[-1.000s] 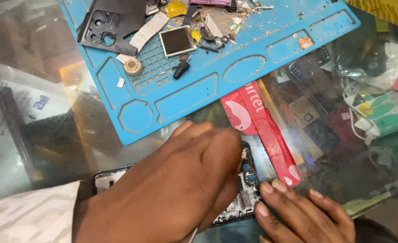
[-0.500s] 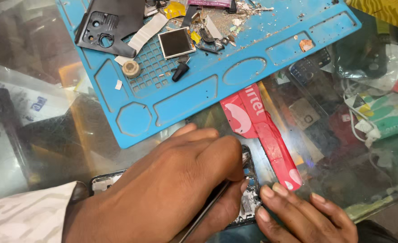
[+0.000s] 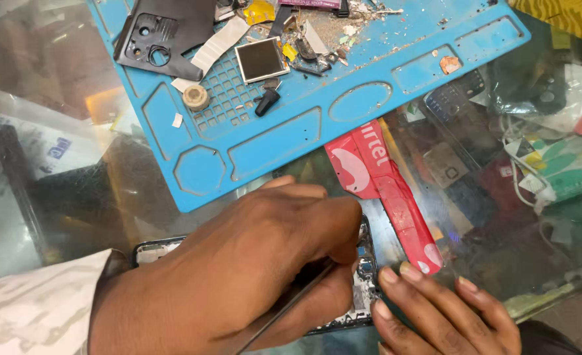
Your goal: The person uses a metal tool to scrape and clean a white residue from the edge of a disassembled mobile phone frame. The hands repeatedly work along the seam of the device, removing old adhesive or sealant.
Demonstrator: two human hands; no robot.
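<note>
The left hand [image 3: 238,276] gripped a thin metal tool [image 3: 291,302] over the opened dark phone [image 3: 363,283], which lay mostly beneath it; the right hand [image 3: 442,315] pressed open fingers just beside the phone's edge.

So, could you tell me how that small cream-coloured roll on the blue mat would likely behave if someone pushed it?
The small cream roll lies flat on the blue mat, so it would probably slide, not roll. It looks small and likely light, so a nudge should shift it. Tipped on edge, its round shape could roll.
</note>
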